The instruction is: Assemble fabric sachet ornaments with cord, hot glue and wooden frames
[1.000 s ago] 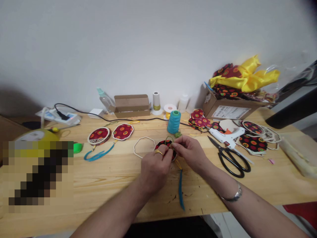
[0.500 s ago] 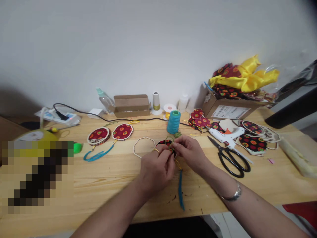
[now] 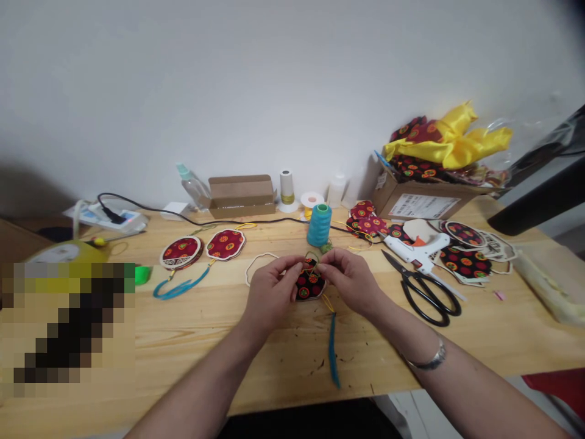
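Note:
Both of my hands are over a black ornament with red and orange motifs [image 3: 312,291] and a pale rim. My left hand [image 3: 273,289] is at its left side, thumb and fingers closed together at the green cord [image 3: 312,253] near its top. From the right, my right hand [image 3: 348,279] pinches the same cord between thumb and forefinger. A yellow loop joins the ornament's lower right to a blue tassel [image 3: 333,353] lying on the wood. Partly behind my left hand is a bare scalloped frame [image 3: 249,266]. A blue thread cone [image 3: 319,225] stands just beyond the hands.
Black scissors [image 3: 423,291] and a white glue gun [image 3: 423,251] lie to the right, beside patterned pieces [image 3: 467,263]. Two red ornaments, one round [image 3: 181,251] and one scalloped [image 3: 225,244], lie to the left. A cardboard box [image 3: 423,201] holds fabric at the back right.
My left hand has shifted left and its fingers have straightened somewhat, uncovering more of the black ornament. My right hand keeps its pinch on the green cord, nearly in place.

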`<state>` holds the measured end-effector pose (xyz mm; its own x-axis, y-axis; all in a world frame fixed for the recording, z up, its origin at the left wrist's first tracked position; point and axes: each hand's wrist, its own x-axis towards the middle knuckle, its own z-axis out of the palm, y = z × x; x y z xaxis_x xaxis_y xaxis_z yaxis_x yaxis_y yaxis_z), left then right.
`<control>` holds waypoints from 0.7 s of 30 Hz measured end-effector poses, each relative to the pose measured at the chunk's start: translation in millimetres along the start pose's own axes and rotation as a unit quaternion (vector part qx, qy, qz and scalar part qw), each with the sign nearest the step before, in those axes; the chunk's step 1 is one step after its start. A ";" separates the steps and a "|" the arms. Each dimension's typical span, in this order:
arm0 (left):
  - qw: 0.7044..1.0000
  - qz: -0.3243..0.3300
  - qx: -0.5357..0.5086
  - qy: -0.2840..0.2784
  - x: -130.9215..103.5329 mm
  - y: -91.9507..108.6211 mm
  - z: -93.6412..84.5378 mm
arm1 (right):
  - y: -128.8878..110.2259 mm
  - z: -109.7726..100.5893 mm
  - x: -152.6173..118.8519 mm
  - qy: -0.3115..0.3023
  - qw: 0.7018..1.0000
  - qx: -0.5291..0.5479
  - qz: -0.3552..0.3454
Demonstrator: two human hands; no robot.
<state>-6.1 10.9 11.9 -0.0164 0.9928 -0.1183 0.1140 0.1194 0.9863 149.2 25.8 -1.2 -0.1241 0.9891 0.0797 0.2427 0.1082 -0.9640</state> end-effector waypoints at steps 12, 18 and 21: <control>0.996 -0.069 -0.026 -0.057 -1.4 14.2 -6.4 | -5.2 -3.0 -5.1 -0.009 0.985 -0.143 -0.092; 0.989 -0.095 -0.038 -0.105 1.6 7.3 -9.0 | -3.4 -2.0 -6.0 -0.020 0.982 -0.152 -0.114; 0.988 -0.089 -0.018 -0.124 2.7 5.6 -8.3 | -3.2 -2.0 -6.4 -0.028 0.982 -0.149 -0.113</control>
<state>-13.7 14.3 18.1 0.2106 0.9272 -0.3099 0.0955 0.2960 0.9504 151.1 19.4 1.9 -0.2585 0.9301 0.2610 0.4729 0.3574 -0.8054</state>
